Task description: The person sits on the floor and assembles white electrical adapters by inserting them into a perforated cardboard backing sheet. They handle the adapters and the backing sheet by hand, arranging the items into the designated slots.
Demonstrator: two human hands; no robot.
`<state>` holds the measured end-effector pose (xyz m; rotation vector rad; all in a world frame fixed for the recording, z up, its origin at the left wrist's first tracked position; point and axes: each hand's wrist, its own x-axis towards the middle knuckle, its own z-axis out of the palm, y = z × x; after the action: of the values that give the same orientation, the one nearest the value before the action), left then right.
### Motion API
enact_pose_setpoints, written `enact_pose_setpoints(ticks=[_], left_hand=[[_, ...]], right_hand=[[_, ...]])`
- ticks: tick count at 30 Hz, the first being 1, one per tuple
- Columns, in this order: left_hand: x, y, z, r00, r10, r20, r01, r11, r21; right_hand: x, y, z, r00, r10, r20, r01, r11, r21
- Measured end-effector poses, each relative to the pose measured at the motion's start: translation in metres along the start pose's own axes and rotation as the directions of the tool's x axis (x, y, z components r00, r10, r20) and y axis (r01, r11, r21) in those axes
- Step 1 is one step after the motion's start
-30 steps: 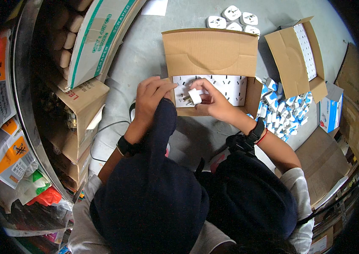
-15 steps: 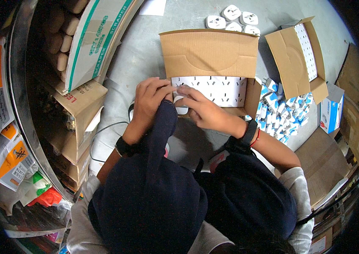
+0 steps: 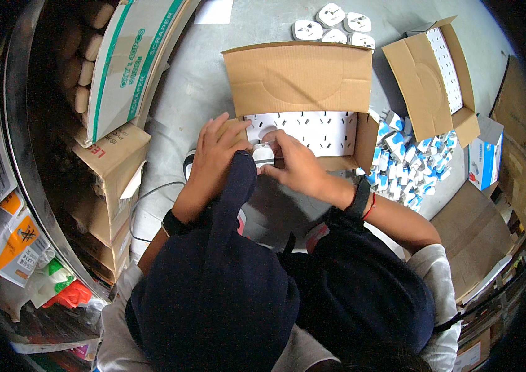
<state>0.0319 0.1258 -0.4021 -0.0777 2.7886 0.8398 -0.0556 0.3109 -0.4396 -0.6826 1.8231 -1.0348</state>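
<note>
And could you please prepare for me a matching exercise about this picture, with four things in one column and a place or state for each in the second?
Things:
1. Left hand
2. Right hand
3. Large plugs
4. Small plugs

Places and states:
A. Blue and white, in a pile to the right of the open box
B. Gripping a white plug
C. White, grouped beyond the raised flap
D. At the left end of the open box, fingers extended

Right pairs: 1-D, 2-B, 3-C, 4-A.
</note>
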Motion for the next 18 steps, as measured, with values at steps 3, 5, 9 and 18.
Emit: enact_pose_setpoints(ticks=[3,5,9,18], left_hand=[[-0.001,0.001,-0.001,1.000,-0.010,0.025,0.009,1.000,0.020],[-0.001,0.001,-0.001,0.999,0.006,0.042,-0.008,0.998,0.065],[-0.003,0.003,0.000,0.999,0.015,0.039,-0.016,1.000,0.017],[0.005,0.010,-0.010,0.998,0.032,0.044,-0.037,0.993,0.111]], right_hand=[[-0.003,0.002,0.003,0.999,-0.018,-0.032,0.021,0.997,0.076],[-0.005,0.003,0.005,0.997,-0.056,-0.059,0.061,0.995,0.081],[-0.009,0.005,0.008,0.999,-0.004,-0.049,0.013,0.982,0.191],[-0.013,-0.005,-0.003,0.998,0.055,-0.018,-0.048,0.967,0.249]])
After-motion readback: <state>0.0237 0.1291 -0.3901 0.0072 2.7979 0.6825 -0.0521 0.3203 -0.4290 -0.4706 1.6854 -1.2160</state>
